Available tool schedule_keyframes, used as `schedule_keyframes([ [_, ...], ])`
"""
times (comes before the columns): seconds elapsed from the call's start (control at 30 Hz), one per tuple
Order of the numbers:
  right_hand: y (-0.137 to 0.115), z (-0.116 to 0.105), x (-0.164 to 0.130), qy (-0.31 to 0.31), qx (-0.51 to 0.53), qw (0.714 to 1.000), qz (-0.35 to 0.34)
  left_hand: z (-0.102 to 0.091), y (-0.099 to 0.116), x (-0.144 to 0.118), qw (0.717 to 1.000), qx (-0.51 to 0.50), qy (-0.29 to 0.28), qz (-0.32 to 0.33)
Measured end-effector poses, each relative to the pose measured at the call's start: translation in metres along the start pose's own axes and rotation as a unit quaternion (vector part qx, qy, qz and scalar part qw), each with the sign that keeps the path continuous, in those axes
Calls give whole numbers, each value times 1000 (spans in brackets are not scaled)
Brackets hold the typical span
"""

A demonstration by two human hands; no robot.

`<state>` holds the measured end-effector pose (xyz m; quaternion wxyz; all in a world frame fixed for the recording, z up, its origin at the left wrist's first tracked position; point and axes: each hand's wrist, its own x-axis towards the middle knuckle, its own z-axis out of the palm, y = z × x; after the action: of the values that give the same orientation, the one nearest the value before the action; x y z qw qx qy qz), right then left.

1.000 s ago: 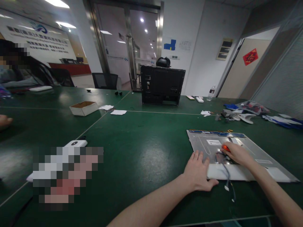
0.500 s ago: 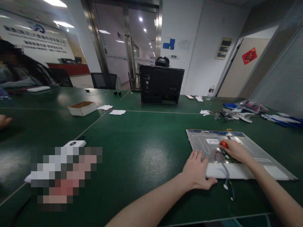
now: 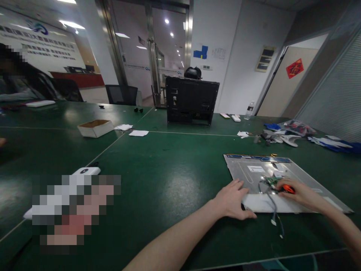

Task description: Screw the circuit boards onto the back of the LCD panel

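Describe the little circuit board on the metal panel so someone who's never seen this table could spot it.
Find the flat silver metal panel lying on the green table, near its front right. Near the panel's front edge, just ahead of the right hand, sits the circuit board: the only green piece there, with grey cables trailing off it.

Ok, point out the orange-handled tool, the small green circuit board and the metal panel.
orange-handled tool (image 3: 288,189), head view, orange handle in right hand.
green circuit board (image 3: 271,181), head view, board face.
metal panel (image 3: 245,170), head view, bare left part.

Left hand (image 3: 232,201) flat, palm down, fingers spread, forearm extended. Right hand (image 3: 299,192) curled closed, wrist low, arm reaching in from right.
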<state>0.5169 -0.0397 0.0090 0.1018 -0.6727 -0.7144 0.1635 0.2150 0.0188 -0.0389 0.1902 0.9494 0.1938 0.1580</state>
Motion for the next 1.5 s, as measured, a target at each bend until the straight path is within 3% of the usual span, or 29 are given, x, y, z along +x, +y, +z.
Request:
schedule_keyframes([
  [0.17,1,8,0,17,8,999,-29,-2,1,0,1000,8,2,7],
  [0.43,-11,2,7,13,-5,999,-41,-1,-1,2,1000,-3,-7,3],
  [0.67,-27,19,30,39,-114,993,4,3,-1,11,1000,-17,13,0],
  [0.8,-54,33,34,83,-178,979,61,9,8,17,995,-17,67,-77],
  [0.93,-99,49,37,70,-195,972,111,14,19,24,981,32,105,-160],
  [1.1,-126,63,43,86,-231,956,157,14,26,19,981,50,96,-162],
  [1.27,-106,65,47,99,-230,952,176,8,31,0,984,66,86,-140],
  [1.5,-35,43,45,133,-209,954,169,-1,35,-31,989,71,41,-127],
])
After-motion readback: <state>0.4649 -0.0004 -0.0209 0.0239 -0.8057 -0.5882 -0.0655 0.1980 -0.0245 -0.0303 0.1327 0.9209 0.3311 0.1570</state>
